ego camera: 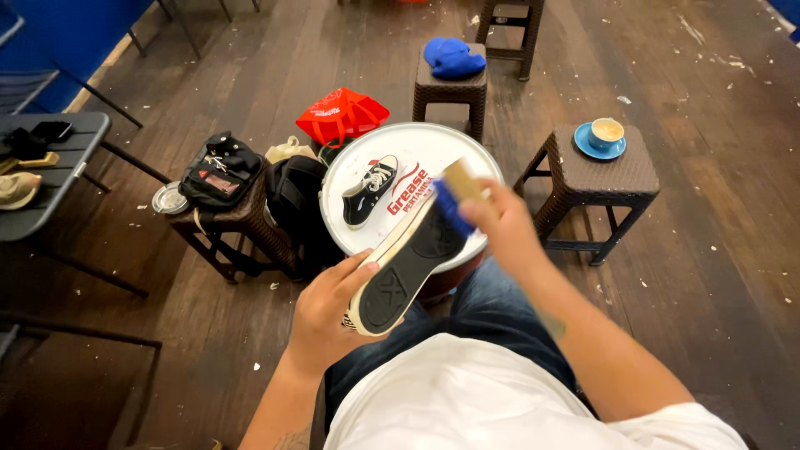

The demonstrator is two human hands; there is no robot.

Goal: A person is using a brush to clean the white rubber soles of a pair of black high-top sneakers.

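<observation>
My left hand grips a black sneaker by its heel end, sole turned up toward me, white rim showing. My right hand holds a wooden brush with blue bristles pressed against the toe end of that sole; the hand is blurred. The matching black sneaker with white laces lies on the white round drum lid just beyond, untouched.
A wicker stool at the right carries a blue cup and saucer. Another stool behind bears a blue cloth. At the left are a red bag, black bags and a dark table.
</observation>
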